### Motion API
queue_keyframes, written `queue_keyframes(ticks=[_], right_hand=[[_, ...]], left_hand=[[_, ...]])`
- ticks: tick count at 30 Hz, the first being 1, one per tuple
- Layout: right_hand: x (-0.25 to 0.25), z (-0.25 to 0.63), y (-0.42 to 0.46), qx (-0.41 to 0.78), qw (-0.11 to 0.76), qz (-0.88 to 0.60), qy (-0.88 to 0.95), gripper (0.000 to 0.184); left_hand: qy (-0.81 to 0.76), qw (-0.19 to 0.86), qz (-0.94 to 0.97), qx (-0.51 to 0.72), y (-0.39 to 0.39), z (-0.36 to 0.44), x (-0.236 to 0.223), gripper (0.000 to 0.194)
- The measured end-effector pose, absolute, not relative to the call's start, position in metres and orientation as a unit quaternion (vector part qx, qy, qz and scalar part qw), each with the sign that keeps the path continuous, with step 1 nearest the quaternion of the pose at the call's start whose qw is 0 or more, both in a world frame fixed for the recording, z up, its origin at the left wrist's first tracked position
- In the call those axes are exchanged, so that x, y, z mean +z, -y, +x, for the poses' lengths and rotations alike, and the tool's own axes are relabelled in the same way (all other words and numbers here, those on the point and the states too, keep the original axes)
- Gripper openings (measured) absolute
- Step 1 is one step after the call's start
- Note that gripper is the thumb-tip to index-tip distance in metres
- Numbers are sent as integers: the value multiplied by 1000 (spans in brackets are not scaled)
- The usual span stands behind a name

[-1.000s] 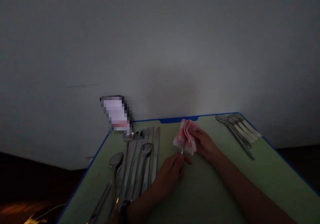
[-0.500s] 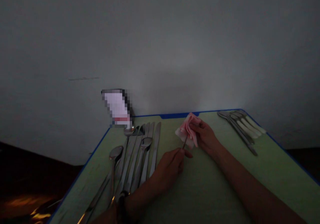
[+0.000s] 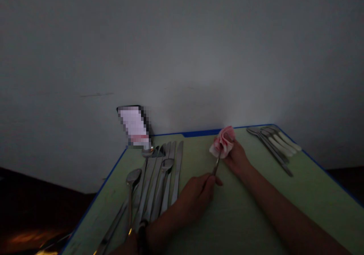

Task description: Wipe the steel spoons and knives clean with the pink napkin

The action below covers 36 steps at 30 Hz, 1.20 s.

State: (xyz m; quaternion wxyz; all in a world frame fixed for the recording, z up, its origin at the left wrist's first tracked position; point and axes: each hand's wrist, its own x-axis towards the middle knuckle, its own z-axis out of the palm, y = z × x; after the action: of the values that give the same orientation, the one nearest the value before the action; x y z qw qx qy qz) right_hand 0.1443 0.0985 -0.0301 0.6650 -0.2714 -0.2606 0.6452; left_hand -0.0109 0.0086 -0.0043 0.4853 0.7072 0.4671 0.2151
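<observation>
Gripped a slim metal utensil [image 3: 217,166] by its handle in a closed left hand [image 3: 200,188], over the table [image 3: 233,224], just short of the far edge's middle. Bunched a pink-and-white cloth [image 3: 223,144] in the right hand [image 3: 238,157], around the utensil's hidden far end; could not tell spoon, fork or knife under the folds. Wore a dark wristband [image 3: 142,236] on the left wrist. Had spoons [image 3: 133,176] and table knives [image 3: 179,164] lying toward the left edge, beside the left forearm; a phone [image 3: 132,123] with pixelated screen leaning at the far left corner; white-handled cutlery [image 3: 286,143] and all-metal cutlery [image 3: 271,154] side by side near the far right corner.
</observation>
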Motion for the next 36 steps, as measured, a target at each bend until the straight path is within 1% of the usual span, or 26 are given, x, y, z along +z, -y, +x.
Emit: queue_keyframes(ticks=[2, 5, 9, 11, 13, 16, 17, 21, 25, 28, 30, 33, 36], right_hand=[[-29, 146, -100, 661, 658, -272, 236, 19], [-26, 146, -97, 703, 618, -267, 230, 21], [-23, 138, -87, 732, 585, -248, 244, 20], [-24, 133, -83, 738, 565, -259, 262, 23], [-27, 130, -81, 738, 551, -273, 278, 26], [-31, 129, -84, 724, 562, -284, 282, 29], [-32, 130, -85, 715, 575, -285, 277, 29], [-33, 132, -90, 683, 619, -285, 262, 25], [-33, 137, -94, 661, 643, -300, 246, 25], [-35, 142, -98, 656, 652, -304, 228, 27], [-33, 143, -99, 665, 651, -295, 217, 25], [-25, 144, -95, 707, 630, -251, 200, 24], [-14, 143, -91, 755, 586, -206, 210, 29]], left_hand=[[-469, 464, 725, 199, -9, -11, -3, 41], [-475, 440, 736, 199, -11, -10, -1, 39], [-481, 446, 725, 208, -16, -11, -2, 37], [-476, 441, 730, 212, -18, -11, -5, 36], [-470, 401, 756, 215, -19, -11, -10, 29], [-445, 299, 819, 207, -19, -14, -16, 15], [-433, 281, 833, 198, -19, -15, -17, 13], [-405, 287, 852, 169, -17, -18, -17, 17], [-396, 313, 848, 161, -14, -20, -14, 26], [-377, 289, 866, 158, -12, -22, -13, 24], [-358, 260, 883, 158, -12, -23, -13, 18], [-348, 242, 893, 150, -12, -24, -12, 15], [-340, 259, 895, 126, -13, -25, -11, 17]])
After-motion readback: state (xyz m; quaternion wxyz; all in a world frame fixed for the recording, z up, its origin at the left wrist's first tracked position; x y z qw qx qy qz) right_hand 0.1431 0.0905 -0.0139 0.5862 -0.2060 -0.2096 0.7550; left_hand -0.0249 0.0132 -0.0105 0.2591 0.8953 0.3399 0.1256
